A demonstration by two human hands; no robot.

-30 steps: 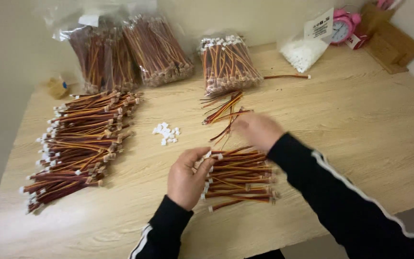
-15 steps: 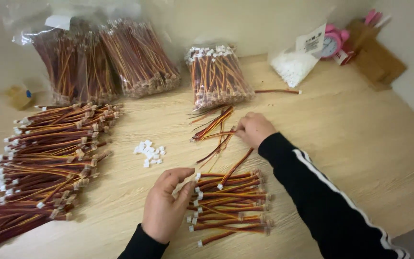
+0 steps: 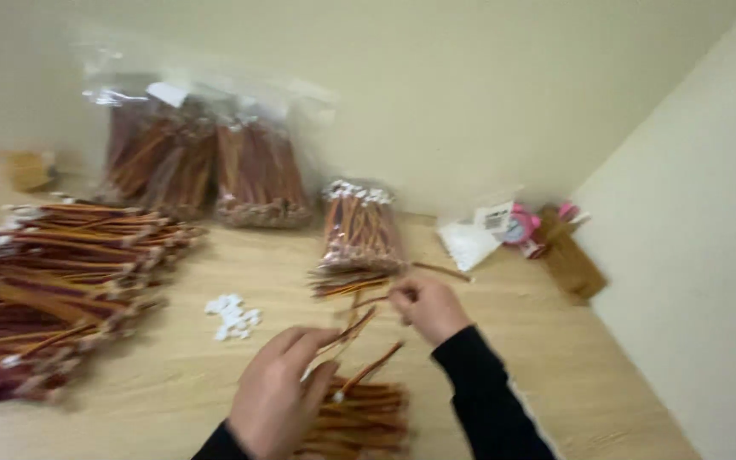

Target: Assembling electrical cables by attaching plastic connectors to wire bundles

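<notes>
Head view looks down on a wooden table (image 3: 538, 358), blurred by motion. Nearest, a small stack of red-and-yellow wire leads (image 3: 359, 422) lies at the front edge, and the left hand (image 3: 278, 396) rests just beside it, fingers half curled, the fingertips pinching one end of a single wire lead (image 3: 347, 330). That lead runs up and to the right toward the right hand (image 3: 428, 308), which is closed in a pinch at its other end; a dark sleeve (image 3: 483, 392) covers that arm. To the left of the hands sits a little heap of white connector housings (image 3: 233, 316), apart from both. Farther left spreads a large pile of finished leads (image 3: 53, 281). Just beyond the right hand lies a clear bag of wire leads (image 3: 358, 232), with a few loose ones spilling at its near end. At the back, against the wall, stand two bigger bags of wires (image 3: 202, 166). Off to the right, a white packet (image 3: 468, 243), a pink clock (image 3: 521, 228) and a brown box (image 3: 574, 266) sit near the corner.
</notes>
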